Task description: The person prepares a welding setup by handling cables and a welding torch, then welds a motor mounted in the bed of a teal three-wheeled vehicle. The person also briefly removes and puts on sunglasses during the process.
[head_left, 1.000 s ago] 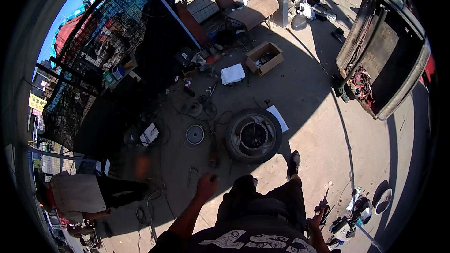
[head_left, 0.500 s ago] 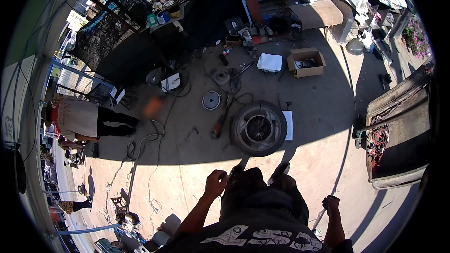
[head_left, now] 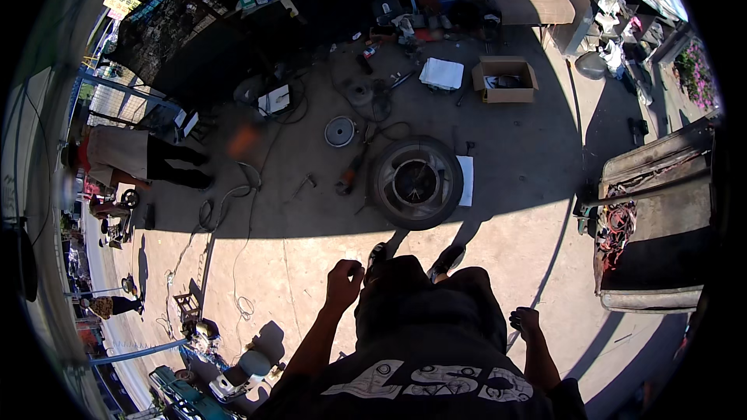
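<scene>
I stand with both arms hanging in front of me. My left hand (head_left: 344, 283) is loosely curled beside my left thigh, with nothing visible in it. My right hand (head_left: 527, 322) is curled into a fist at my right side, apart from anything. Ahead of my feet a tyre on a wheel rim (head_left: 416, 183) lies flat on the ground. A white sheet (head_left: 465, 180) lies against its right side. To its left is an orange-and-black power tool (head_left: 348, 177), with a round grey metal disc (head_left: 340, 131) beyond it. Neither hand touches these.
A T-shaped tool (head_left: 304, 185) and a hose (head_left: 249, 179) lie at the left. An open cardboard box (head_left: 506, 93) and a white stack (head_left: 441, 74) sit farther back. A large worn metal bin (head_left: 657, 222) stands right. Another person (head_left: 117, 153) bends over at far left.
My view has shifted: the tyre and other ground things now appear higher and slightly left. My feet have moved a little. Both hands stay curled at my sides.
</scene>
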{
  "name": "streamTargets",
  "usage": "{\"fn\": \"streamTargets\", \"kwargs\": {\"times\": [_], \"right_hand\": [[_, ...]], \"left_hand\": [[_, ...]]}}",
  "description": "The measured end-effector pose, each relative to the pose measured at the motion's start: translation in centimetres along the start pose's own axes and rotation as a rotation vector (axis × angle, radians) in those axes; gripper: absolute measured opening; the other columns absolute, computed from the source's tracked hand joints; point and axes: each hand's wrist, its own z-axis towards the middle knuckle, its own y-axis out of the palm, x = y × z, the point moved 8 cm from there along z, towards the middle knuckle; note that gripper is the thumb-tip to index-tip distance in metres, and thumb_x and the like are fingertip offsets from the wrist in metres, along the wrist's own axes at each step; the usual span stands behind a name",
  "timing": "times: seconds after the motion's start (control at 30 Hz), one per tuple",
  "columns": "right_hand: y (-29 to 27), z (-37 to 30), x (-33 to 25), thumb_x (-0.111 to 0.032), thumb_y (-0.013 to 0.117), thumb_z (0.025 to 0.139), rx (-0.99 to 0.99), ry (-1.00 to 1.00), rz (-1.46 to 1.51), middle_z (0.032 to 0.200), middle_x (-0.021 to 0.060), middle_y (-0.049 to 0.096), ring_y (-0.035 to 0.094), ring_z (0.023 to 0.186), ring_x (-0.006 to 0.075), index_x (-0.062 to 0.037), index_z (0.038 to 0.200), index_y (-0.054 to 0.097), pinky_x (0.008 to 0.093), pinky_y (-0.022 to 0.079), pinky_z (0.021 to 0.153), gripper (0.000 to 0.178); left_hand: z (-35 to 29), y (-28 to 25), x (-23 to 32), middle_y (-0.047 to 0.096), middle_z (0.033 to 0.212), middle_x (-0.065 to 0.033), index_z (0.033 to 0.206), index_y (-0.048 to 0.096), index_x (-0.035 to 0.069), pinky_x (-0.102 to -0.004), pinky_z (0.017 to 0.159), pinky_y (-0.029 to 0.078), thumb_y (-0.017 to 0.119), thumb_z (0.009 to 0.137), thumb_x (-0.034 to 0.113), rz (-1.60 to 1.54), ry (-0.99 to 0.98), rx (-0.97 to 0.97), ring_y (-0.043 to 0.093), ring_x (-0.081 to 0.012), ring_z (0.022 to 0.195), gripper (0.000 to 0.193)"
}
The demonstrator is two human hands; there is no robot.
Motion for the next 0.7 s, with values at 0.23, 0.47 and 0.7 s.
{"fn": "streamTargets", "kwargs": {"times": [0.23, 0.47, 0.7], "right_hand": [[-2.3, 1.1, 0.9, -0.006, 0.055, 0.084, -0.002, -0.014, 0.011, 0.083, 0.0126, 0.067, 0.066, 0.065, 0.0231, -0.0013, 0.110, 0.060, 0.0343, 0.053, 0.056, 0.027], [-0.9, -1.0, 1.9, -0.004, 0.051, 0.086, 0.051, 0.028, 0.040, 0.078, 0.0129, 0.064, 0.064, 0.062, 0.0233, -0.0011, 0.098, 0.060, 0.0339, 0.051, 0.053, 0.016], [-2.8, 0.3, 3.1, -0.010, 0.055, 0.086, 0.030, 0.037, 0.059, 0.086, 0.0124, 0.068, 0.067, 0.068, 0.0236, -0.0016, 0.109, 0.059, 0.0340, 0.055, 0.056, 0.024]], "left_hand": [[-0.1, 0.2, 0.5, 0.067, 0.088, -0.0128, 0.094, 0.066, 0.000, -0.0330, 0.073, 0.054, 0.069, 0.085, 0.009, 0.030, 0.026, 0.003, 0.068, -0.0227, 0.079, 0.013], [-0.1, 0.8, 1.6, 0.066, 0.089, -0.0138, 0.093, 0.065, 0.000, -0.0347, 0.073, 0.054, 0.069, 0.085, 0.010, 0.014, 0.031, 0.005, 0.067, -0.0257, 0.079, 0.013], [-0.3, 2.1, 2.4, 0.066, 0.088, -0.0140, 0.092, 0.066, -0.001, -0.0340, 0.071, 0.054, 0.068, 0.085, 0.008, 0.027, 0.036, -0.007, 0.068, -0.0246, 0.077, 0.012]]}}
